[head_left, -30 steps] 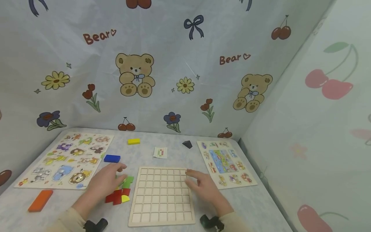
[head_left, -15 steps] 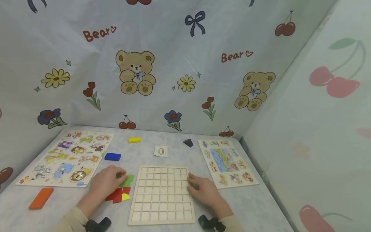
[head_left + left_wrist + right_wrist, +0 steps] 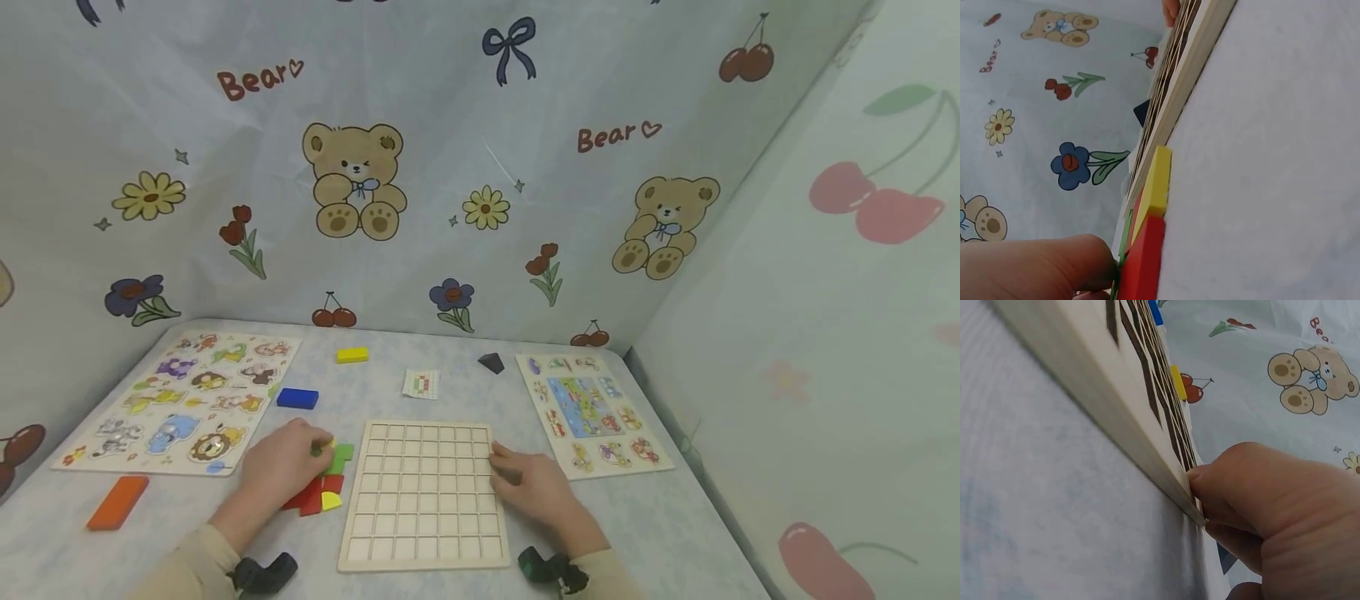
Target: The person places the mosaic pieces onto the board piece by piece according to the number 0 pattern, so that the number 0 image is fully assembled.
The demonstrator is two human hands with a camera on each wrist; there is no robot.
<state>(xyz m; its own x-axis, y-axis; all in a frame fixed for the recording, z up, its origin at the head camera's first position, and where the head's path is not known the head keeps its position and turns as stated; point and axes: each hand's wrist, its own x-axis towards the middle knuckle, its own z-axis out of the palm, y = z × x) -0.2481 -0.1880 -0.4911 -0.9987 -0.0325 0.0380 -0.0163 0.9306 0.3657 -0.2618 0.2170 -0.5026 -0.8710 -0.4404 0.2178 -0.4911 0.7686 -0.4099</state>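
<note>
In the head view my left hand [image 3: 288, 462] bends over a small pile of flat coloured puzzle pieces, its fingertips pinching a piece mostly hidden by the fingers. Beside it show a green piece [image 3: 342, 457], a red piece [image 3: 310, 502] and a yellow piece [image 3: 331, 501]. The left wrist view has the thumb [image 3: 1088, 262] against the green edge, close to a red piece [image 3: 1142, 262] and a yellow piece [image 3: 1157, 184]. My right hand [image 3: 540, 492] holds the right rim of a wooden grid board [image 3: 424, 563]; the right wrist view shows its fingers [image 3: 1241, 481] at that edge.
A large animal puzzle board [image 3: 187, 392] lies left, a smaller picture puzzle [image 3: 592, 408] right. Behind the grid are a blue block [image 3: 297, 398], a yellow block [image 3: 352, 355], a printed card [image 3: 422, 384] and a black piece [image 3: 492, 362]. An orange block [image 3: 118, 502] lies front left.
My left fingers, spread over the pile a second ago, have curled together on a piece. The right hand has shifted slightly from above the grid's corner down to its right edge.
</note>
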